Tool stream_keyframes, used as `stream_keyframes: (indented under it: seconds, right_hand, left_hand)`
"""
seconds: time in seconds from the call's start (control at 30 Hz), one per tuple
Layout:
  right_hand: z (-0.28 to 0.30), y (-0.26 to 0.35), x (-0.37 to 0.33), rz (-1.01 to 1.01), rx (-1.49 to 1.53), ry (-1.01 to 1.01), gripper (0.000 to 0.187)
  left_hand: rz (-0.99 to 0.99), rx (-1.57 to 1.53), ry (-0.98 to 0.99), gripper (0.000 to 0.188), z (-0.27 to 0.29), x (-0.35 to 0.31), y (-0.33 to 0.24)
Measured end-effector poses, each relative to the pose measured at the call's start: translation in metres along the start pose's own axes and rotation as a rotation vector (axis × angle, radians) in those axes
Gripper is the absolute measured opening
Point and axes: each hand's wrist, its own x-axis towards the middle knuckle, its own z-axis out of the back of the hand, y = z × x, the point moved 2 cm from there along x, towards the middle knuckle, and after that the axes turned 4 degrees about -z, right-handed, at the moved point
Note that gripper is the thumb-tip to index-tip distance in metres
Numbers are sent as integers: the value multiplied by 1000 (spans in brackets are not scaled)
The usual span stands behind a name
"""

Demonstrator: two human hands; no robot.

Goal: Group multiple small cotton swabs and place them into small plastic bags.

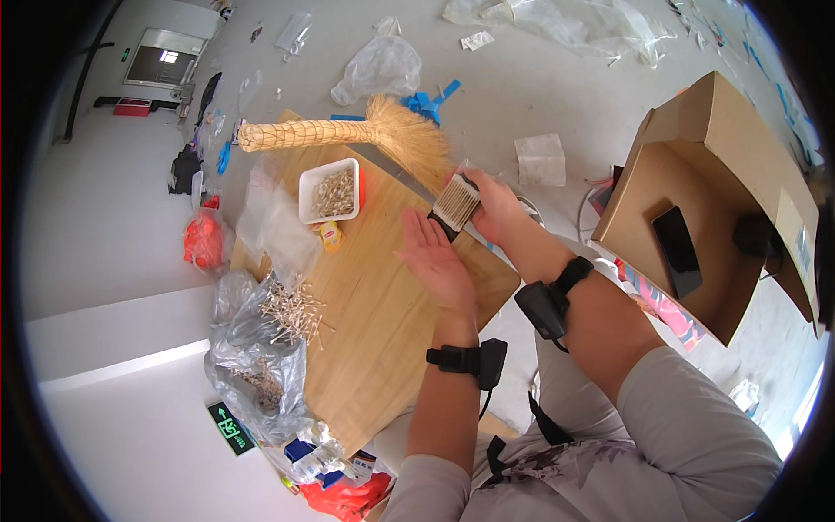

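Observation:
My right hand [494, 205] grips one end of a small flat pack of cotton swabs [457, 202], with a row of pale sticks between dark ends. Palm up and fingers stretched out, my left hand [437, 264] lies beside the pack's lower end; its fingertips are close to it, and I cannot tell whether they touch. Beyond the left hand, a white tub [304, 193] holds many loose swabs [336, 191]. A small yellow packet [330, 237] lies against the tub. More loose swabs [291, 311] are heaped at the table's left edge, by a grey plastic bag [252, 335].
The wooden table [374, 322] is under my hands. A straw broom [313, 133] lies across its far corner. Clear plastic bags [277, 222] cover its left side. At right, an open cardboard box [639, 187] holds a black phone [677, 250]. Plastic scraps litter the floor.

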Motion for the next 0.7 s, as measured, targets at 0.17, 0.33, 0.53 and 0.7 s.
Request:
stream_keyframes:
  seconds: [0.17,0.33,0.53,0.7]
  right_hand:
    - [-8,-3,2,-13,5,-59,31]
    - [-5,-8,5,32,37,-65,33]
    - [-3,-2,5,-73,149,-55,29]
    - [3,3,-10,-8,83,7,26]
  left_hand:
    - [8,-20,18,89,2,7,5]
    - [24,64,78,88,-4,8,8]
    - [-1,180,54,86,-3,0,-2]
    - [58,4,-9,86,-11,-23,-7]
